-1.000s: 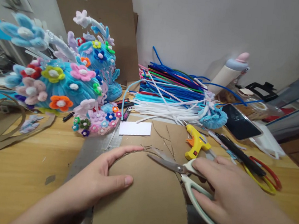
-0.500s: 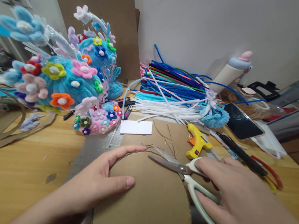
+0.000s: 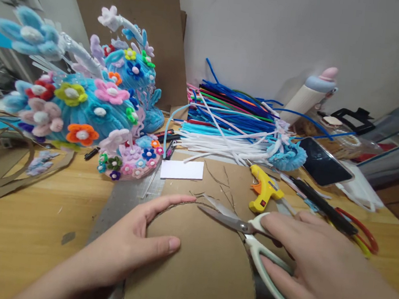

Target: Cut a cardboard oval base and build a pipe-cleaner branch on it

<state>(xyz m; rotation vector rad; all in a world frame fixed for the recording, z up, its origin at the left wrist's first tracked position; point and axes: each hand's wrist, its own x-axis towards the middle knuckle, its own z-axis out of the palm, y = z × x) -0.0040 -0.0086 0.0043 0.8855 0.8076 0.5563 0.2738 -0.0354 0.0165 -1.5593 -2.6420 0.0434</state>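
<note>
A rounded piece of brown cardboard [image 3: 196, 269] lies on the wooden table in front of me. My left hand [image 3: 131, 242] grips its left edge, index finger curved along the top rim and thumb pressed on its face. My right hand [image 3: 318, 273] is closed round the white handles of a pair of scissors [image 3: 247, 232]. The scissor blades are slightly apart and point left along the cardboard's top edge.
A yellow glue gun [image 3: 263, 189] and a white card [image 3: 181, 170] lie behind the cardboard. Fuzzy blue flower-covered craft pieces [image 3: 82, 102] stand at the left, a heap of pipe cleaners [image 3: 227, 121] at the back, a phone [image 3: 321, 168] and red-handled scissors [image 3: 356, 229] at the right.
Almost nothing moved. My right hand with the scissors has shifted a little to the right and towards me; my left hand keeps its grip on the cardboard.
</note>
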